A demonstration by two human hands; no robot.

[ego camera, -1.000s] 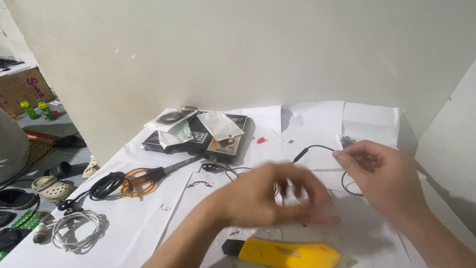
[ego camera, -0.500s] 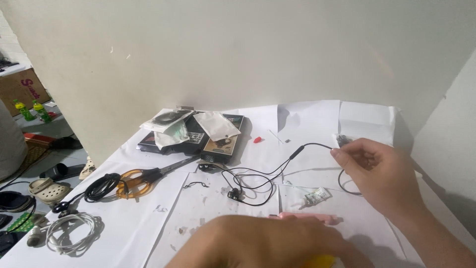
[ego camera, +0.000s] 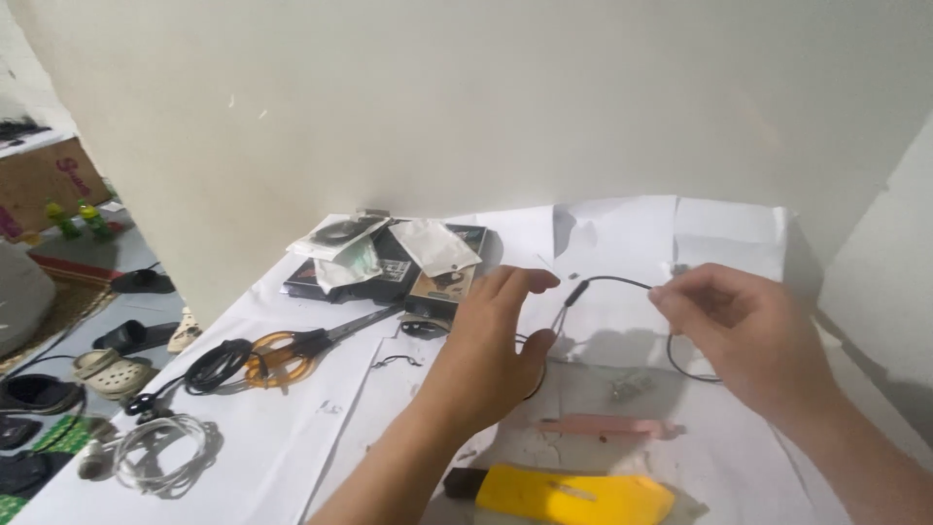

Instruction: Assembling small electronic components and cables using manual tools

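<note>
L hand [ego camera: 486, 355] has come up off the table, fingers loosely apart beside the black cable [ego camera: 622, 282]; R hand [ego camera: 743, 331] still pinches it, prob. near its end.

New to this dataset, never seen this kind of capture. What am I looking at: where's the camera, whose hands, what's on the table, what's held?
There is no machine here: a person works with two bare hands, and the single picture comes from a camera worn on their head, looking down at a table covered in white paper.

The right hand pinches a thin black cable near its end. The left hand has its fingers open at the cable's small plug end; whether it grips anything cannot be told.

Also on the surface: orange-handled scissors, a coiled black cord, a coiled white cable, a pile of small packets and dark boxes, a pink strip and a yellow tool at the near edge. Shoes lie on the floor to the left.
</note>
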